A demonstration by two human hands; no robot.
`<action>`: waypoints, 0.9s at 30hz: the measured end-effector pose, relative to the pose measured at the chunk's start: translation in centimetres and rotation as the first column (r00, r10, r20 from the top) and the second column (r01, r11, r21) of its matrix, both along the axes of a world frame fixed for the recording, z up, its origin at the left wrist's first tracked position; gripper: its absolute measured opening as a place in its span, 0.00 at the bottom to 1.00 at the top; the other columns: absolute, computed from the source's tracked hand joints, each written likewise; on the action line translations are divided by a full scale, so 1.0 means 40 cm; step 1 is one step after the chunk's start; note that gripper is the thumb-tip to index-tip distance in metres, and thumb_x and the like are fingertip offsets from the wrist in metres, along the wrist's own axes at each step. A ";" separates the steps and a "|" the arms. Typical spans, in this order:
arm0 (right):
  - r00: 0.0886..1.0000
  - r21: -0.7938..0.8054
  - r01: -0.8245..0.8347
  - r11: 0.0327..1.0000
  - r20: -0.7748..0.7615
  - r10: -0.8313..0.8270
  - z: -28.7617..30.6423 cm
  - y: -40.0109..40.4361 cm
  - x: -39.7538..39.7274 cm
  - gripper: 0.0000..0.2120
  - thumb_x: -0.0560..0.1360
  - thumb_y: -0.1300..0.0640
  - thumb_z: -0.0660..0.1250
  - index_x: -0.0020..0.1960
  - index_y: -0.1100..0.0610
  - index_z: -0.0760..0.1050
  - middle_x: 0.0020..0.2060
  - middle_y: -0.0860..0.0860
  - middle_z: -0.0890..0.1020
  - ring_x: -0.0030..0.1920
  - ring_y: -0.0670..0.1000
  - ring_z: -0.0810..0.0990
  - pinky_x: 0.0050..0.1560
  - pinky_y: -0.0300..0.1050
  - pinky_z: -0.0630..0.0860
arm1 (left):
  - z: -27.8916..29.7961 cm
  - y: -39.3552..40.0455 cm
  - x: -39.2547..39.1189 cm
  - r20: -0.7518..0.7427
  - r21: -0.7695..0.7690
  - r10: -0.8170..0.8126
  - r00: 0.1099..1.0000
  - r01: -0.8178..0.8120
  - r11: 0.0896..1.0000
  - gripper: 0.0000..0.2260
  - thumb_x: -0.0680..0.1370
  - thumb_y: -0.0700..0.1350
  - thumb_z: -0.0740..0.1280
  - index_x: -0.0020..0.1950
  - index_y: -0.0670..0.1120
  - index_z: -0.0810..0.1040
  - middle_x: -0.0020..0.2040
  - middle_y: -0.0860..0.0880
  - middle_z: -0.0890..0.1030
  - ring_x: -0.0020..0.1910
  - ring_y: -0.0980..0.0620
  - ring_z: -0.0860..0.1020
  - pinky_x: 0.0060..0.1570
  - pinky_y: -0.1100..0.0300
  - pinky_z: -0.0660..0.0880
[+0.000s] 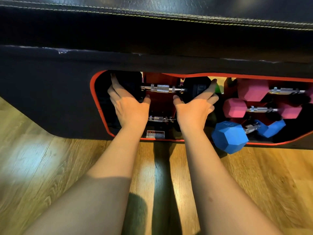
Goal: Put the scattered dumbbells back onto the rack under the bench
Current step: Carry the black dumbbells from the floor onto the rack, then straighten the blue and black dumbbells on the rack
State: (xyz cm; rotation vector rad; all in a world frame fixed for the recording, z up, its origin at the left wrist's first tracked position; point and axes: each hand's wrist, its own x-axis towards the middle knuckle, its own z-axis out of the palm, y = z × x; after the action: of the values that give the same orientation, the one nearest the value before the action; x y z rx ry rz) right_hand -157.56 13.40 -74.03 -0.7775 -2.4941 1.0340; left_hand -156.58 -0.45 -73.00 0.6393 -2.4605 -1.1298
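While five dumbbells show inside the red-edged rack opening (101, 116) under the black padded bench (152, 34), two are pink hex dumbbells (252, 89), one is a blue hex dumbbell (229, 136), and two are black plate dumbbells with chrome knurled handles (162, 88). Left hand (128, 107) and right hand (194, 107) each curl round a black end plate of the upper one; the lower sits just beneath it.

A home workout corner, by the look of it: a black padded counter (152, 36) with stitched seams stands on a warm wood-plank floor (50, 167). In the red-edged opening (94, 99) under the counter (a built-in rack) lie pink dumbbells (250, 89), a blue dumbbell (228, 136) and a black plate dumbbell (162, 89) with chrome handles
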 end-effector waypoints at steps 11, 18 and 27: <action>0.998 -0.016 0.001 1.000 -0.063 -0.002 0.008 -0.004 0.008 0.56 0.68 0.43 0.77 0.81 0.54 0.44 0.71 0.57 0.59 0.69 0.62 0.63 0.64 0.61 0.74 | -0.026 -0.003 -0.017 -0.022 0.050 0.049 0.999 -0.047 0.998 0.51 0.69 0.52 0.77 0.80 0.45 0.46 0.78 0.43 0.55 0.76 0.43 0.60 0.72 0.49 0.65; 0.991 0.002 -0.050 0.999 -0.121 0.050 -0.003 0.008 0.029 0.57 0.67 0.37 0.76 0.81 0.54 0.45 0.70 0.58 0.62 0.68 0.63 0.65 0.64 0.60 0.73 | -0.066 0.075 0.010 -0.079 0.343 0.191 0.978 -0.153 0.927 0.53 0.69 0.50 0.77 0.81 0.53 0.43 0.78 0.47 0.55 0.76 0.44 0.63 0.69 0.46 0.70; 0.952 -0.113 -0.010 0.994 -0.304 -0.025 -0.077 0.086 0.108 0.39 0.75 0.38 0.67 0.78 0.56 0.58 0.66 0.51 0.66 0.67 0.58 0.69 0.66 0.54 0.70 | -0.132 0.299 0.105 -0.011 0.512 0.225 0.974 -0.187 0.838 0.30 0.75 0.46 0.70 0.74 0.45 0.63 0.68 0.45 0.68 0.68 0.43 0.69 0.65 0.46 0.68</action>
State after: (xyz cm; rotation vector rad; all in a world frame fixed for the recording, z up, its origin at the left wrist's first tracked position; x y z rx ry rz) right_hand -153.23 16.82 -77.10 -0.6051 -2.1847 1.2019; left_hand -152.39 11.53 -78.30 0.9669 -1.9663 -1.6922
